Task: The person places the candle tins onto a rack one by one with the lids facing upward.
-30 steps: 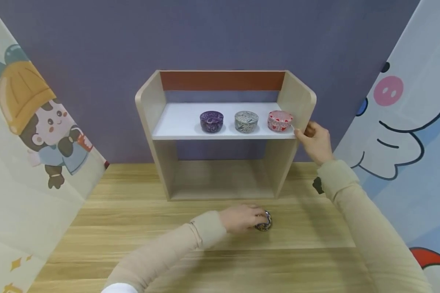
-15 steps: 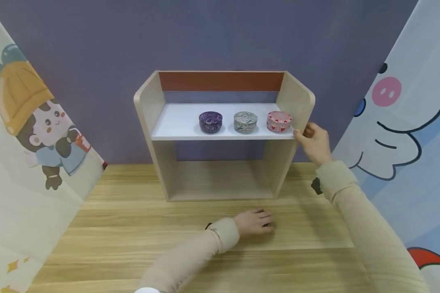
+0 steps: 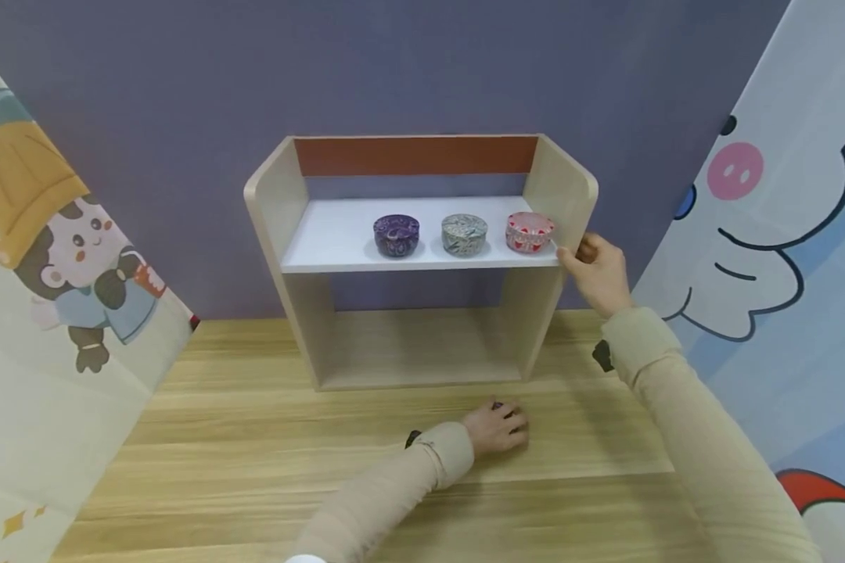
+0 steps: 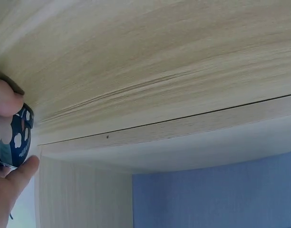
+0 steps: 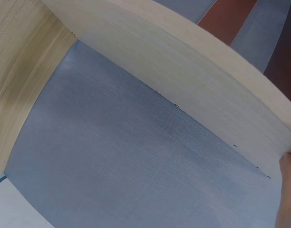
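My left hand (image 3: pixel 496 428) is low over the tabletop in front of the shelf unit, its fingers round a small round tin. In the left wrist view the tin (image 4: pixel 21 135) is dark blue with pale patches, held between the fingers; from the head it is almost wholly covered. My right hand (image 3: pixel 598 275) grips the front edge of the unit's right side panel (image 3: pixel 560 191), thumb at the white shelf's corner. Along that white shelf (image 3: pixel 338 231) stand a purple tin (image 3: pixel 397 236), a grey-green patterned tin (image 3: pixel 464 234) and a pink tin with red hearts (image 3: pixel 530 233).
Below the white shelf is the unit's lower board (image 3: pixel 422 348). The wooden table (image 3: pixel 239 438) extends in front and to both sides. A blue-grey backdrop (image 3: pixel 422 70) rises behind, with cartoon-printed panels at left and right.
My left hand has slid slightly right over the tin, which showed beside the fingertips before and is now covered. My right hand keeps its grip on the panel. The head view has shifted slightly.
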### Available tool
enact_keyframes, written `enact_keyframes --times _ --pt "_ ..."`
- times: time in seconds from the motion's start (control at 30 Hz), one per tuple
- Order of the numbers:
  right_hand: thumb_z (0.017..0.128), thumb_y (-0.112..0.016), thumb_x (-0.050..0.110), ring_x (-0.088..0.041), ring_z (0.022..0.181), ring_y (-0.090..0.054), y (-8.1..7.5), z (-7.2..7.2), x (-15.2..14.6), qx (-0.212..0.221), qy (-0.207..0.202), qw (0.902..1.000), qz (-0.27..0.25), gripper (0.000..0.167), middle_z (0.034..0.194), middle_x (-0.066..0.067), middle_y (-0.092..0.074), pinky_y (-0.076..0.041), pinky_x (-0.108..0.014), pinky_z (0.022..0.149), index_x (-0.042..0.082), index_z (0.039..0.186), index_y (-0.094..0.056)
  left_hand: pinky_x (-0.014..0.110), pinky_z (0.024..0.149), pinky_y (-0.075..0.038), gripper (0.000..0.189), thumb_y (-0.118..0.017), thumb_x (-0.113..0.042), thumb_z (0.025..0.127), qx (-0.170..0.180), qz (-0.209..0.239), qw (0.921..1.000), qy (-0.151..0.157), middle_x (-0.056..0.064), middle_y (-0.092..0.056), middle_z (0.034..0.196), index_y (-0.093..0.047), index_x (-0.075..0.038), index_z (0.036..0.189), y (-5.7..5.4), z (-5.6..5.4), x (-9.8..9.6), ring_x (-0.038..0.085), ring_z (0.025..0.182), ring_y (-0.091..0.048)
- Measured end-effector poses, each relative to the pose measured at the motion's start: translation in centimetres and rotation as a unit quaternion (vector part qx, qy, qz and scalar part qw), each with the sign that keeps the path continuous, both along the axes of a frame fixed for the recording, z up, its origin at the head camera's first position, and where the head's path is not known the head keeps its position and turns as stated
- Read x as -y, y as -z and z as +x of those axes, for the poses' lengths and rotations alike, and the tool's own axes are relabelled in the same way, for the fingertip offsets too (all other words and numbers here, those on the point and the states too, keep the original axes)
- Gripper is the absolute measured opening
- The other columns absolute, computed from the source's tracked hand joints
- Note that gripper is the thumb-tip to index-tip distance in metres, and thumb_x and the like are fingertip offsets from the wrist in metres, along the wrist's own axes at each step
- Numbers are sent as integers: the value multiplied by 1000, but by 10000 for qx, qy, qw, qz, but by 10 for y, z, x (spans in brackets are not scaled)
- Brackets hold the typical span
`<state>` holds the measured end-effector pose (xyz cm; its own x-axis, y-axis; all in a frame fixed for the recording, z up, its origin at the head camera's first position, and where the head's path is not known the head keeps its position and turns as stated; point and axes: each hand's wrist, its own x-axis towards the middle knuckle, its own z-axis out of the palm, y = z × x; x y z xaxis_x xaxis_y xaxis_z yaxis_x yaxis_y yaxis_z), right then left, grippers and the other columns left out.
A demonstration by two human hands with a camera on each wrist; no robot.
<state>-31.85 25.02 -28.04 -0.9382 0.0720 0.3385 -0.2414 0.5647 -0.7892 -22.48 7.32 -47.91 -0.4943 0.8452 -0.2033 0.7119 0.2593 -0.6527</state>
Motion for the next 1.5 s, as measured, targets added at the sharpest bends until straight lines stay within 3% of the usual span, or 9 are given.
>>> enact_keyframes --times 0.2,0.47,0.7,0.93,1.17,1.33,1.5 --pt "89 -57 29 -26 109 -57 -1 -1 1 1 -37 10000 -68 49 123 -20 -57 -50 -29 89 -2 127 -50 25 97 -43 55 -63 -38 84 184 58 9992 -361 -9 -28 139 -30 -33 128 0 -2 -2 14 130 -32" --pt "89 -57 28 -23 107 -57 1 -1 0 13 -17 10000 -62 48 122 -20 -58 -50 -20 84 -2 126 -50 24 99 -41 52 -60 -33 86 332 -126 9968 -711 -10 -28 137 -30 -34 128 -1 1 -8 12 129 -32" --pt "89 -57 28 -23 105 -58 0 -1 2 5 -10 10000 24 48 121 -20 -58 -50 -21 83 -2 126 -51 25 95 -45 47 -60 -29 87 246 172 9980 -558 -9 -34 134 -37 -34 128 -3 4 -1 15 126 -38" --pt "89 -57 27 -20 105 -58 -1 0 1 18 32 10000 -59 48 121 -20 -58 -50 -20 83 -2 126 -50 24 93 -47 47 -63 -26 86 333 397 9973 -515 -7 -37 133 -40 -31 127 -12 6 9 14 120 -44" --pt "89 -57 26 -12 100 -58 -2 1 1 -13 7 10000 -15 47 120 -22 -58 -49 -14 79 -3 125 -51 26 97 -44 55 -67 -25 83 536 486 9951 -668 -6 -37 135 -39 -29 129 -17 5 15 16 123 -43" --pt "90 -56 27 -18 103 -58 -3 2 1 7 -26 10000 17 48 121 -22 -58 -50 -19 82 -3 126 -50 20 94 -46 47 -62 -28 86 491 712 9941 -658 -5 -41 131 -42 -27 128 -29 6 26 13 119 -46" --pt "90 -56 26 -21 105 -58 -3 4 1 17 -21 10000 -1 48 122 -22 -57 -51 -24 86 -3 127 -49 17 91 -46 46 -59 -29 87 511 1193 9907 -420 -1 -44 129 -44 -23 130 -44 9 38 13 113 -50"
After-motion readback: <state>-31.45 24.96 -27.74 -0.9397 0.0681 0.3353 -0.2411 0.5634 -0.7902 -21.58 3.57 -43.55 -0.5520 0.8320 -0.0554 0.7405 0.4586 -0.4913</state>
